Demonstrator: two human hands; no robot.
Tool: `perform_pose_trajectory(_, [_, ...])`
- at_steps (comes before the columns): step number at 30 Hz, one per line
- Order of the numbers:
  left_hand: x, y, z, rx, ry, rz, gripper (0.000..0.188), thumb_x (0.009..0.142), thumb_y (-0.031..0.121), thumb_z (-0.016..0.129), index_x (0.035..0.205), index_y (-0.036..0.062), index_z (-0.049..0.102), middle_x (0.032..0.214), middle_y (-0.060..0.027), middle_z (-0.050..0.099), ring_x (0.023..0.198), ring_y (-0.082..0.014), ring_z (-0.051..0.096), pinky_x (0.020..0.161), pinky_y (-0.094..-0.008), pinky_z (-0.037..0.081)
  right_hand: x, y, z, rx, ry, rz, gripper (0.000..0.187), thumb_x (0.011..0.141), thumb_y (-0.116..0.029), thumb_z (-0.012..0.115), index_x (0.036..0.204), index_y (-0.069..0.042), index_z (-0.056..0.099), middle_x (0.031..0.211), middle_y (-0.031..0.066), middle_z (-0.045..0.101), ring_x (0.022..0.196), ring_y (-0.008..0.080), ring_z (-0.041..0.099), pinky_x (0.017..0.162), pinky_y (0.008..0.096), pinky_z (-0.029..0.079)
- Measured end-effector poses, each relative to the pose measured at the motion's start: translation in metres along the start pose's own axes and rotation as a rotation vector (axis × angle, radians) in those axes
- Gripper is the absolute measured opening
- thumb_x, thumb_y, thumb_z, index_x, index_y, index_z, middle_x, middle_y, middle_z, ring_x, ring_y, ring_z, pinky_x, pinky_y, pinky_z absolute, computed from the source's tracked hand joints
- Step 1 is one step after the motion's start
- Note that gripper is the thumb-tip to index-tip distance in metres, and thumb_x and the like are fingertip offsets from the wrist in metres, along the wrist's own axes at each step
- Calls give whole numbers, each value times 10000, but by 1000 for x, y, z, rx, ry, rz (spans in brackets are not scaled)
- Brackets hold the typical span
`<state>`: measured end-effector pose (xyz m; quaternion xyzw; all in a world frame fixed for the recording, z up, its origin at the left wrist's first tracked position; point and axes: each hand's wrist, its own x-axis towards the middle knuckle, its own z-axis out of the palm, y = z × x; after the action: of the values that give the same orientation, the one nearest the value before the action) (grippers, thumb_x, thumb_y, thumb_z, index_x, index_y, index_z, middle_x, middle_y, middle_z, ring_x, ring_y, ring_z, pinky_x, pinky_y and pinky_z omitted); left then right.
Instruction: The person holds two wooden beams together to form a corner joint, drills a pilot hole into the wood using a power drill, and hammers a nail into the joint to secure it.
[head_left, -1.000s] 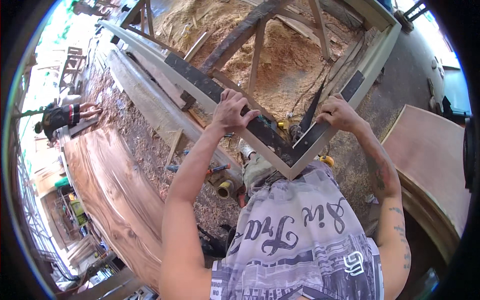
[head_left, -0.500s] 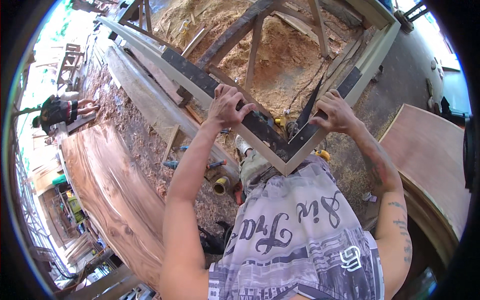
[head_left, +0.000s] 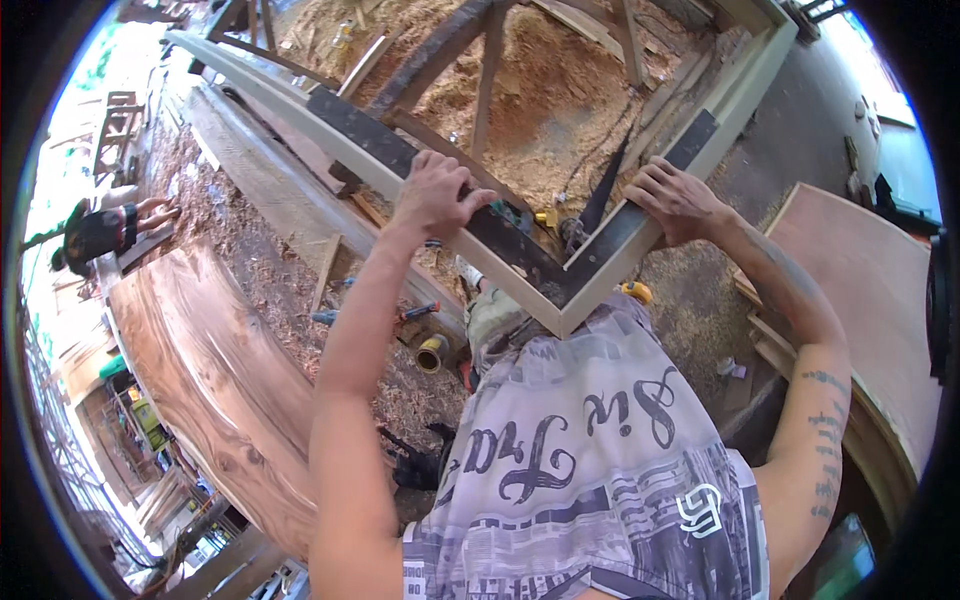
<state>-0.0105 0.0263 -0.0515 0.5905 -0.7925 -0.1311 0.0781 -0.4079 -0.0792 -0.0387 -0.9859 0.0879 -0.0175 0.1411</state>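
A large pale wooden frame [head_left: 510, 285] has its mitred corner pointing toward me, right in front of my waist. Dark strips [head_left: 365, 128] cover the upper faces of its two sides near that corner. My left hand [head_left: 436, 198] is wrapped over the left side, thumb toward the inner edge. On the right side, my right hand [head_left: 682, 203] grips with fingers curled over the top; its thumb is hidden. Through the frame's opening, a long dark pointed piece [head_left: 606, 185] and a small yellow object [head_left: 546, 217] show below.
A broad grained wood slab [head_left: 215, 390] lies at left, with a person [head_left: 100, 235] farther off. Blue-ended tools [head_left: 418, 312] and a yellow can-like cylinder [head_left: 432, 353] lie on the floor. A yellow tool [head_left: 637, 292] sits beside the corner. A plywood panel [head_left: 850, 310] stands at right; sawdust [head_left: 530, 110] covers ground ahead.
The frame's near corner has shifted slightly left and up in view, with both hands still on it. My right elbow has swung outward. The surroundings slid a little left.
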Motion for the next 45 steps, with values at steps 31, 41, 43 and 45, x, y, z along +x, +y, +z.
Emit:
perform_pose_trajectory(31, [-123,-518,-51,-1126,1226,-1166,502,1005,395,502,1219,-47,606,1213,-174,622,1162,-302,571,1056,-379,413,-7,-43,46,267,745,1161,1296,570,-832,704,1533,-43,343,1591,200,289,1491,338,222,1242,496,79])
perform_pose_trajectory(41, [-65,-567,-68,-1068,1239,-1106,487,996,392,528,1239,-22,604,1238,-169,616,1195,-303,551,1077,-393,384,120,-45,220,1477,1382,1608,1162,653,-772,681,1498,-36,375,1554,191,333,1448,328,279,1219,488,129])
perform_pose_trajectory(43, [-66,-571,-74,-1014,1217,-1121,484,994,392,534,1243,-18,604,1243,-168,615,1202,-303,546,1081,-395,378,129,-39,226,1507,1388,1585,1135,670,-760,676,1491,-34,382,1546,190,342,1440,326,290,1214,486,139])
perform_pose_trajectory(45, [-52,-575,-66,-995,1173,-1145,482,992,391,539,1247,-13,603,1248,-167,614,1208,-303,542,1086,-398,372,130,-34,229,1507,1419,1571,1108,687,-748,672,1485,-33,388,1539,188,351,1431,323,301,1209,484,149])
